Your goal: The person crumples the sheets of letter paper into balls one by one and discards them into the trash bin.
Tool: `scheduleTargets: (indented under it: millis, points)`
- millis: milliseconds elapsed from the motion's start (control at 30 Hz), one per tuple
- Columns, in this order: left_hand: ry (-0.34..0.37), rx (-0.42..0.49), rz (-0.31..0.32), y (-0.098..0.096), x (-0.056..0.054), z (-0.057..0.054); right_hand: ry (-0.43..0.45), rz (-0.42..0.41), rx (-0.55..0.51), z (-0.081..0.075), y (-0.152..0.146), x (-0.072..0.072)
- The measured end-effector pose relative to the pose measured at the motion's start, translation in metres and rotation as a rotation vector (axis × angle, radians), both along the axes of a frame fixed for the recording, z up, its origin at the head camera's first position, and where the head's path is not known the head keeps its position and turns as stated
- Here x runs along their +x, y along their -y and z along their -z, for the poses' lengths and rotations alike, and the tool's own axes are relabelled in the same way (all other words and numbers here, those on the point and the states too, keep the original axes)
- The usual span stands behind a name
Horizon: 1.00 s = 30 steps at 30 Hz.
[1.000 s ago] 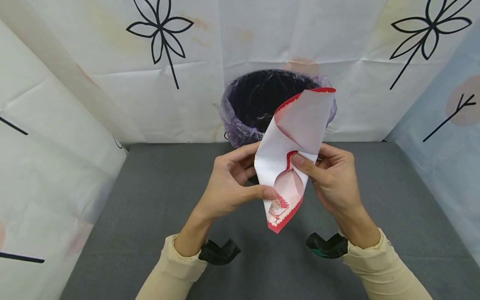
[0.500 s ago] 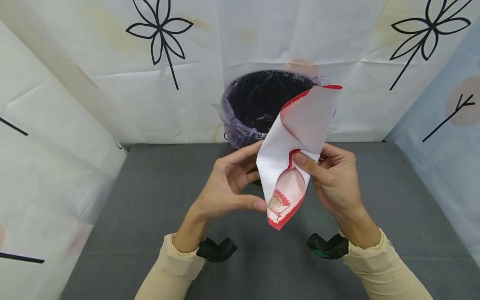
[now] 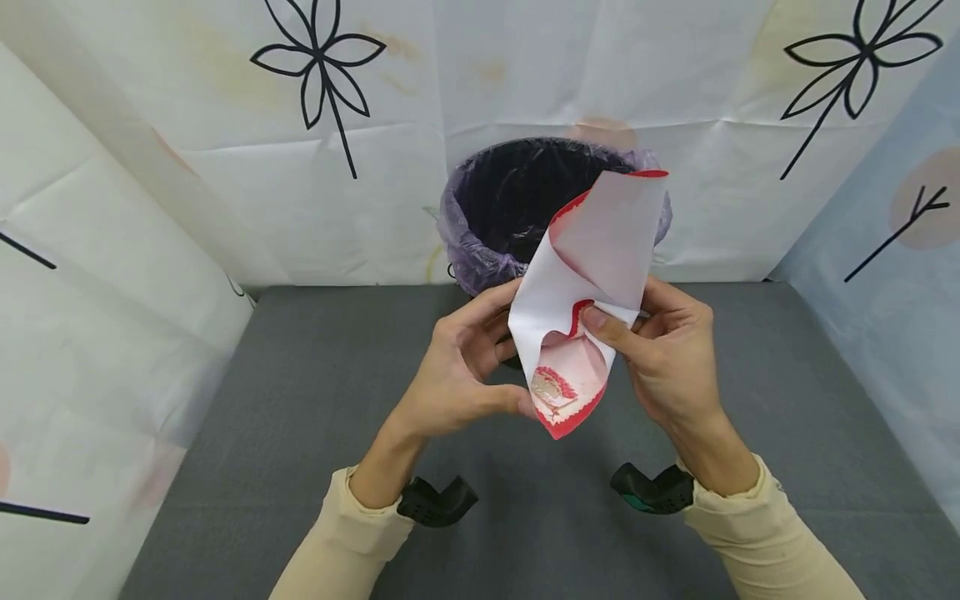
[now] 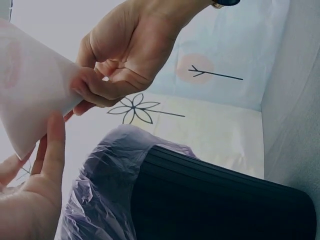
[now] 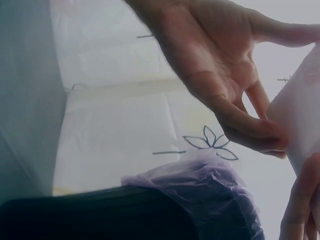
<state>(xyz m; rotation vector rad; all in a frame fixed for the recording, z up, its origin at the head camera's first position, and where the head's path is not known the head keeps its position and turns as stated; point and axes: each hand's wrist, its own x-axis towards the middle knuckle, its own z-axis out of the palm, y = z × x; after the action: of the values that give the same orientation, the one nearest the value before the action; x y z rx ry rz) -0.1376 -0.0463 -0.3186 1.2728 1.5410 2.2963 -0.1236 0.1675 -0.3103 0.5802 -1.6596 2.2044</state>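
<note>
A sheet of paper [image 3: 558,292], white on its outer side with a red border and a printed patch showing inside, is curled into a loose cone over the table in the head view. My right hand [image 3: 667,350] pinches its right side near the middle, thumb on the front over a folded red edge. On the other side, my left hand [image 3: 465,358] holds the left edge, thumb tip by the lower corner and fingers behind the sheet. The right wrist view shows those left fingers [image 5: 255,132] against the paper's back. The right fingers are partly hidden behind the paper.
A dark bin [image 4: 215,195] with a purple plastic liner [image 3: 480,258] stands behind the paper at the table's far edge. The grey table [image 3: 330,358] lies below the hands. White and pale-blue sheets [image 3: 187,92] with black flower drawings hang around it.
The paper shifted right, then back left. Its lower tip has risen a little, and my left thumb has moved off the printed patch to the edge. My right hand keeps its pinch.
</note>
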Motion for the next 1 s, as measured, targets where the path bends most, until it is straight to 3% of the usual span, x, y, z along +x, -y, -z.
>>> scheduleTargets:
  millis: [233,433,533,633,767,867,1000]
  points:
    - [-0.003,-0.018,-0.038,0.002,0.0,-0.001,-0.093,0.001,0.027,0.001,0.001,0.002]
    - [0.011,-0.071,-0.186,0.0,0.001,-0.004,-0.087,-0.02,0.009,0.003,0.003,0.004]
    - [0.087,-0.077,-0.243,-0.002,0.001,-0.006,-0.061,-0.01,0.058,0.003,0.002,0.005]
    - [0.177,-0.069,-0.249,-0.003,0.001,-0.008,-0.037,0.006,0.13,0.001,0.002,0.006]
    - [0.28,-0.041,-0.212,-0.003,0.0,-0.01,-0.039,0.003,0.23,0.001,0.002,0.008]
    - [0.338,-0.012,-0.185,-0.003,-0.001,-0.011,-0.044,-0.044,0.281,0.0,0.003,0.01]
    - [0.39,0.033,-0.158,-0.003,-0.002,-0.012,-0.038,-0.163,0.273,0.0,0.001,0.009]
